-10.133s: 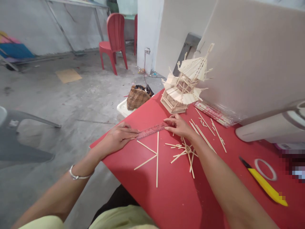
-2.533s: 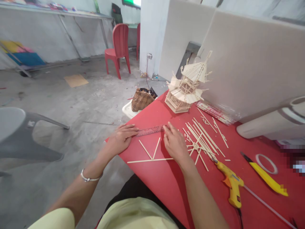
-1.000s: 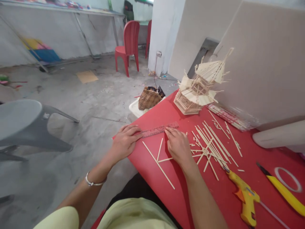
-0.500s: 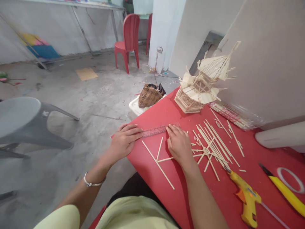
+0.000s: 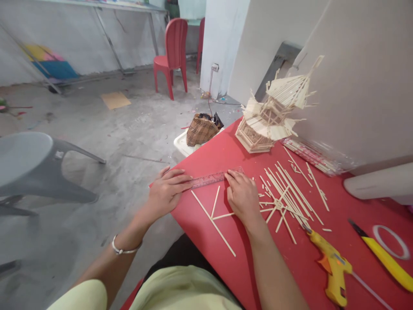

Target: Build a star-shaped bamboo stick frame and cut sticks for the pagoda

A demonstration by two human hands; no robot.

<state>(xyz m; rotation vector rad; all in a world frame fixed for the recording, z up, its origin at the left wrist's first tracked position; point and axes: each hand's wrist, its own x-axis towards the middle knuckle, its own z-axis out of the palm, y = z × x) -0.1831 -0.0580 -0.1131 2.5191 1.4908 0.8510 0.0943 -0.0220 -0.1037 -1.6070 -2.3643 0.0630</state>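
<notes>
A clear plastic ruler [image 5: 208, 179] lies near the left edge of the red table, slanting slightly upward to the right. My left hand [image 5: 169, 187] covers its left end, fingers together over it and thumb lower down. At the right end, the curled fingers of my right hand [image 5: 241, 193] press on the ruler; part of that grip is hidden. Just below the ruler, thin wooden sticks [image 5: 214, 221] form a branching shape, one of them running under or behind my right hand. Beside that hand is a spoked star of sticks [image 5: 279, 204].
A pagoda-like stick model [image 5: 269, 116] stands at the table's back. Loose sticks [image 5: 295, 189] lie right of centre. A yellow glue gun [image 5: 335, 267], yellow-handled cutter [image 5: 383, 258] and tape roll [image 5: 392, 242] are at the right. A grey stool [image 5: 29, 159] stands left.
Both hands keep their places on the ruler. The whole view has shifted very slightly; the sticks and tools lie as before.
</notes>
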